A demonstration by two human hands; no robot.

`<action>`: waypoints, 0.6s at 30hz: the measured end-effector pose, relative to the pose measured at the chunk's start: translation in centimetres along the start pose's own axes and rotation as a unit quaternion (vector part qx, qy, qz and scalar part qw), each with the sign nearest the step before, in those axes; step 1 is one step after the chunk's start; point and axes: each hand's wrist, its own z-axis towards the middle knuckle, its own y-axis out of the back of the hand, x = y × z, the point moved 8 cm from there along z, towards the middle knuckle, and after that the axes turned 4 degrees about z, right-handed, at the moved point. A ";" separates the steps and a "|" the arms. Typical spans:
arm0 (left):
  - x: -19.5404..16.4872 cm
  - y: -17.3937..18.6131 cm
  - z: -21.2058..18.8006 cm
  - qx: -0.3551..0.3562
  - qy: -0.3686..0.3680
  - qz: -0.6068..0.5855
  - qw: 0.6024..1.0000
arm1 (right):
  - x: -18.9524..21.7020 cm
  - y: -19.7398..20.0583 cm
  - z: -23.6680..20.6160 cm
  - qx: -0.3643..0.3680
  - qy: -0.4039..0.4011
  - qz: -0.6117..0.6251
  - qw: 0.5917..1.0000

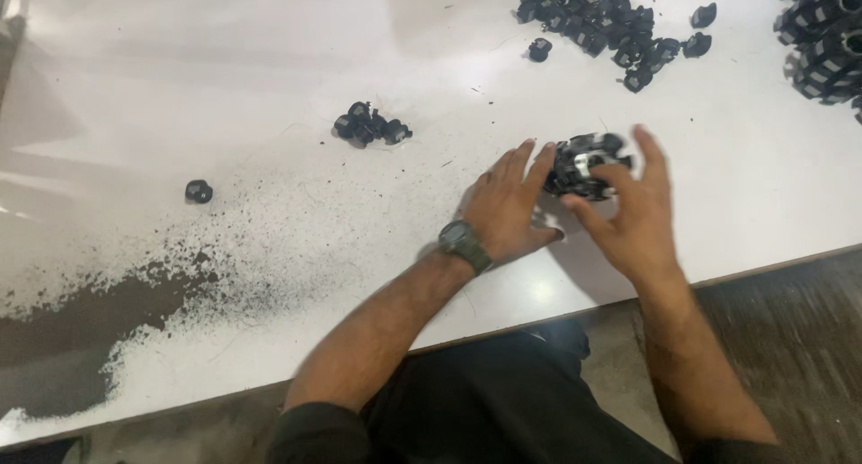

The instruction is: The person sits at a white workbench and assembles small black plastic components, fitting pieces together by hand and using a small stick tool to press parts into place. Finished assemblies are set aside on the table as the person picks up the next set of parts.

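Both hands, left hand (507, 208) and right hand (628, 214), loosely cup a bundle of small black parts (585, 165) near the table's (269, 51) near edge, so a loose grip could easily scatter pieces onto the floor.

White table (224, 60); black parts heap (602, 24); small cluster (370, 125); lone part (198, 191); worn dark patch (81, 338).
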 end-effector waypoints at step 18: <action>5.8 4.2 -18.3 -0.009 0.187 -0.212 0.959 | 0.2 -2.9 1.8 -0.010 0.035 0.018 0.999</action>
